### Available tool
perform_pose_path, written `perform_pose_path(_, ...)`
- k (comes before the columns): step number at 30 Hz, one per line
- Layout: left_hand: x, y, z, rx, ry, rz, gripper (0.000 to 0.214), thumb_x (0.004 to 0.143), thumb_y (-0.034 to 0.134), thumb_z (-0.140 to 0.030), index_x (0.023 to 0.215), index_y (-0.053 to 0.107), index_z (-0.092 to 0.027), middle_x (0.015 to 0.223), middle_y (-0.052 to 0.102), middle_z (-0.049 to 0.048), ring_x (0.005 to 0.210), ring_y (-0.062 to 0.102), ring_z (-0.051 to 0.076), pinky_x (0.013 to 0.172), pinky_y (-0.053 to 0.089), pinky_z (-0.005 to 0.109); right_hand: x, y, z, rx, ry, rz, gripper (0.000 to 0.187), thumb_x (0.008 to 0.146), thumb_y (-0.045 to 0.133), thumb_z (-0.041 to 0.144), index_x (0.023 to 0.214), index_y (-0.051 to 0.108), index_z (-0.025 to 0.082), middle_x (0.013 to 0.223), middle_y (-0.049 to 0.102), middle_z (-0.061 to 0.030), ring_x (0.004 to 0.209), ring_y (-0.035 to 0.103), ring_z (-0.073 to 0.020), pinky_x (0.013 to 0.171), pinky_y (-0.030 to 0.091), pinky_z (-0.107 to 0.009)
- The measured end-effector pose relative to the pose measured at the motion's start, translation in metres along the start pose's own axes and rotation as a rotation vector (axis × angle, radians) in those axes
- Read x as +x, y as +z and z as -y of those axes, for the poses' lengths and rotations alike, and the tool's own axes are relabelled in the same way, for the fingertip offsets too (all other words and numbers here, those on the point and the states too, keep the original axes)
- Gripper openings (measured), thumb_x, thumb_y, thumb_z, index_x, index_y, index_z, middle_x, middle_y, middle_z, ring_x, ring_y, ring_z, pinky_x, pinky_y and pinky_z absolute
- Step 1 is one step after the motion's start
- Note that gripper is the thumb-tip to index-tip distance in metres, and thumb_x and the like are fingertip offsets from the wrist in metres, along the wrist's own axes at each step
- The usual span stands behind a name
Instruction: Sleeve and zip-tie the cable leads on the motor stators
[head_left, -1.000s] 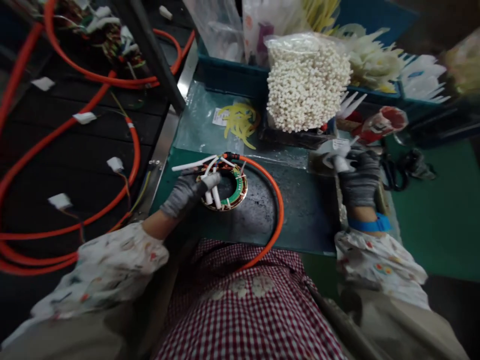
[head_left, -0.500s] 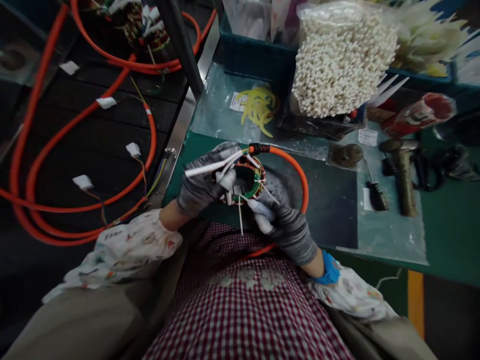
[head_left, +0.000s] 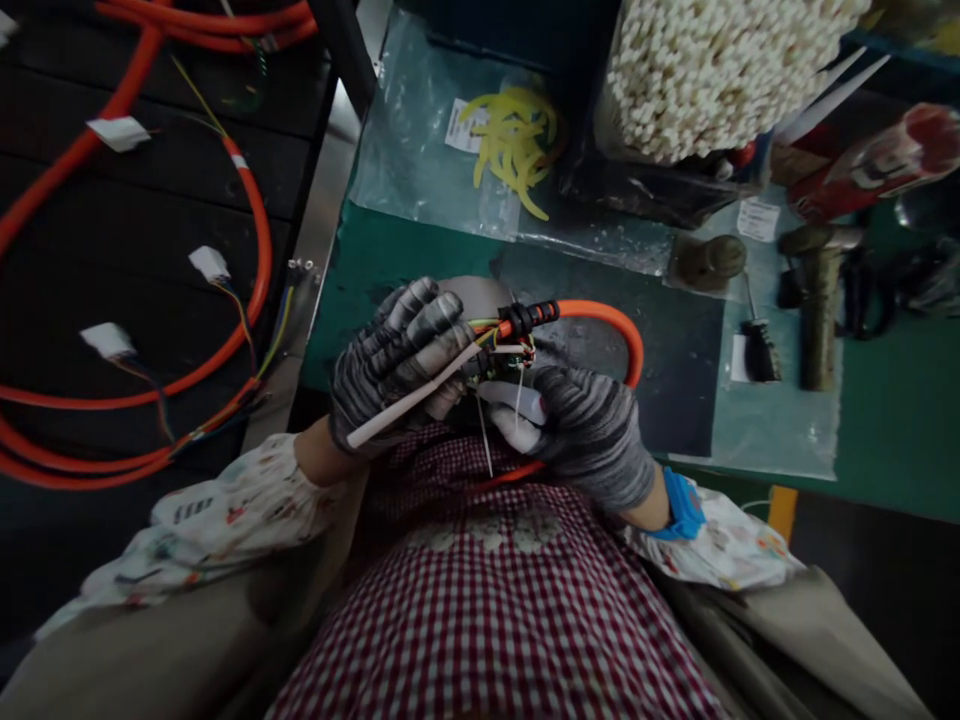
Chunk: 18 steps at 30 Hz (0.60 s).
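My left hand, in a striped grey glove, is closed around a motor stator, which is tilted and mostly hidden by the hand. Wires and a bit of green board show at its near edge. A long white sleeve runs across my left fingers. An orange cable with a black ribbed grommet joins the stator and loops round to the right. White cable ties stick out below. My right hand, its fingertips covered in white, pinches close to the stator's edge; what lies between the fingertips is hidden.
Yellow sleeves lie on plastic sheeting behind my hands. Further back stands a bag of white tube pieces. At right are a hammer, a black-handled screwdriver and a red can. Orange cables with white connectors lie at left.
The stator has tipped, so its ring opening no longer faces me and its grey outside shows. My left fingers now reach over it. My right hand stays at its near edge. The view has shifted.
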<state>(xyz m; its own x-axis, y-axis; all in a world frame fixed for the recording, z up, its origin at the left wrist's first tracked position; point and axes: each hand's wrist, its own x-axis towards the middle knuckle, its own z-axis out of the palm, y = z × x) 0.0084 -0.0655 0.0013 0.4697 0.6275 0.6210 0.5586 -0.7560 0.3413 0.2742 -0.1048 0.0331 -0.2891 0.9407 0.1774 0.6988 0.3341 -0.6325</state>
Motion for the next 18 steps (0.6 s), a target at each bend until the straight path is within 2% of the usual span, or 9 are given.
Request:
perform_pose_path(2,0.003,-0.001,0.000,-0.003,0.025,-0.006,0.063,0.116,0.064,-0.036,0.176,0.044,-0.032,0.163,0.072,0.0100,0.167,0.056,0.027,0.138,0.052,0.051,0.001,-0.004,0.001,-0.006,0.012,0.017,0.026,0.103,0.078,0.053,0.107,0.089,0.030,0.090,0.088,-0.0071,0.084,0.085,-0.0289,0.079,0.072,-0.040)
perform_pose_path(4,0.009,-0.003,-0.001,0.001,0.022,0.010,0.064,0.116,0.063,-0.034,0.176,0.043,-0.032,0.165,0.071,0.0097,0.168,0.055,0.026,0.138,0.052,0.051,0.001,-0.010,0.002,0.040,0.024,0.040,0.024,0.104,0.078,0.049,0.115,0.089,0.031,0.110,0.091,-0.0087,0.102,0.088,-0.0321,0.094,0.074,-0.044)
perform_pose_path(6,0.020,-0.005,-0.004,0.024,0.018,0.080,0.060,0.117,0.059,-0.036,0.175,0.044,-0.033,0.167,0.070,0.0083,0.168,0.054,0.026,0.138,0.051,0.050,0.001,-0.018,0.001,0.093,0.027,0.035,0.023,0.106,0.078,0.044,0.122,0.089,0.031,0.126,0.090,-0.0079,0.116,0.087,-0.0337,0.106,0.072,-0.047)
perform_pose_path(8,0.035,-0.005,-0.007,0.063,0.025,0.176,0.054,0.119,0.054,-0.039,0.172,0.048,-0.032,0.170,0.068,0.0060,0.168,0.055,0.025,0.138,0.050,0.047,0.003,-0.028,-0.002,0.102,0.030,0.025,0.021,0.107,0.077,0.038,0.122,0.089,0.032,0.129,0.090,-0.0051,0.121,0.087,-0.0323,0.110,0.071,-0.046)
perform_pose_path(11,0.062,-0.002,-0.011,0.109,0.038,0.315,0.052,0.121,0.045,-0.042,0.170,0.054,-0.028,0.175,0.063,0.0038,0.166,0.057,0.026,0.138,0.049,0.045,0.007,-0.041,-0.007,0.015,0.044,0.026,0.019,0.106,0.076,0.037,0.118,0.091,0.032,0.121,0.092,-0.0031,0.114,0.088,-0.0308,0.102,0.071,-0.042)
perform_pose_path(15,0.103,0.009,-0.015,0.138,0.067,0.467,0.055,0.122,0.033,-0.038,0.169,0.058,-0.024,0.172,0.065,0.0053,0.161,0.062,0.032,0.130,0.056,0.050,0.013,-0.052,-0.013,-0.126,0.101,0.031,0.025,0.101,0.079,0.048,0.109,0.090,0.028,0.096,0.090,-0.0066,0.085,0.086,-0.0297,0.076,0.066,-0.038)
perform_pose_path(16,0.114,0.012,-0.017,0.135,0.073,0.517,0.055,0.122,0.033,-0.038,0.168,0.059,-0.022,0.169,0.067,0.0071,0.160,0.063,0.035,0.128,0.057,0.053,0.015,-0.053,-0.013,-0.137,0.116,0.033,0.026,0.101,0.078,0.051,0.105,0.089,0.027,0.090,0.088,-0.0063,0.080,0.084,-0.0287,0.072,0.064,-0.037)
perform_pose_path(18,0.139,0.015,-0.025,0.127,0.025,0.647,0.052,0.120,0.044,-0.037,0.165,0.063,-0.020,0.162,0.072,0.0121,0.154,0.066,0.043,0.124,0.060,0.062,0.016,-0.057,-0.015,-0.119,0.147,0.026,0.031,0.101,0.076,0.057,0.096,0.087,0.028,0.080,0.084,-0.0049,0.075,0.081,-0.0268,0.068,0.060,-0.035)
